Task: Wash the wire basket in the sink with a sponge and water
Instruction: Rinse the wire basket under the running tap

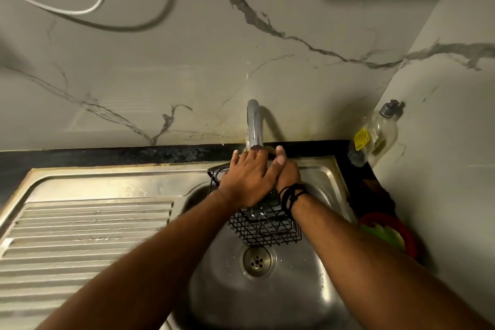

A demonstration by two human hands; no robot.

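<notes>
Nearest to us lies the steel sink (219, 300), its drain (257, 261) at the bottom of the bowl and a ribbed drainboard (80, 238) stretching to its left edge. Just beyond the drain we see the black wire basket (263, 225), held tilted above the bowl, its near end low over the drain and its far end raised toward the back rim of the sink. Both forearms reach in from the near edge. The left hand (247, 179) lies over the upper part of the basket, its fingers (235, 159) spread and nearly straight, pressing down. The right hand (288, 173), with dark cords (293, 195) wound round its wrist, sits at the basket's right side, partly under the left hand; its thumb (280, 154) points up, but we cannot tell whether its fingers close on the basket. We cannot make out a sponge. Directly behind the hands the chrome tap (254, 126) rises from the back edge of the counter (107, 155). At the counter's right rear corner a clear soap bottle (373, 139) leans against the veined marble wall (187, 61); nearer along the right edge rests a red and green object (391, 236), too blurred to identify.
</notes>
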